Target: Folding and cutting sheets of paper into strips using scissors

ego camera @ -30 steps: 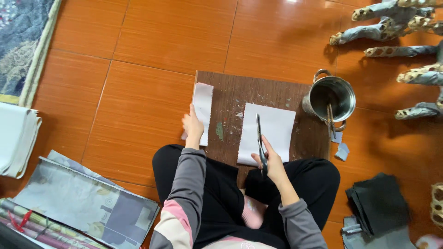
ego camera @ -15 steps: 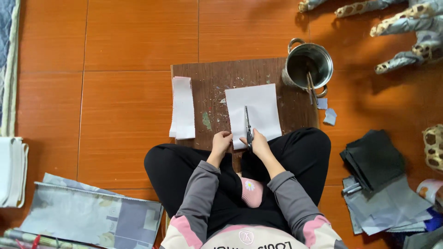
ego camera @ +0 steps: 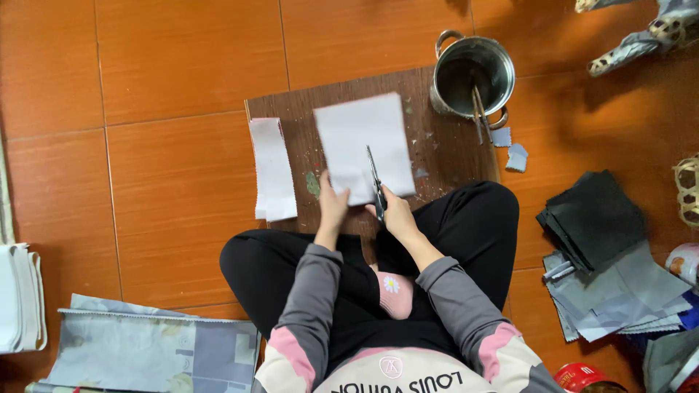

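Observation:
A pale grey square of fabric (ego camera: 360, 142) lies on a dark wooden board (ego camera: 451, 156) in front of my crossed legs. My left hand (ego camera: 332, 204) pinches the square's near edge. My right hand (ego camera: 393, 212) grips a pair of scissors (ego camera: 375, 178) whose blades run up into the fabric from its near edge. A narrow strip of the same pale fabric (ego camera: 272, 169) lies at the board's left edge, partly hanging over onto the floor.
A steel pot (ego camera: 473, 76) with sticks in it stands at the board's far right corner, small scraps (ego camera: 510, 147) beside it. Dark and grey fabric piles (ego camera: 601, 240) lie right. Patterned sheets (ego camera: 138, 349) and white folded stack (ego camera: 20, 298) lie left on the orange tiled floor.
My left hand has left the narrow strip and come over to the square's near edge. The scissors now cut into the square from that edge.

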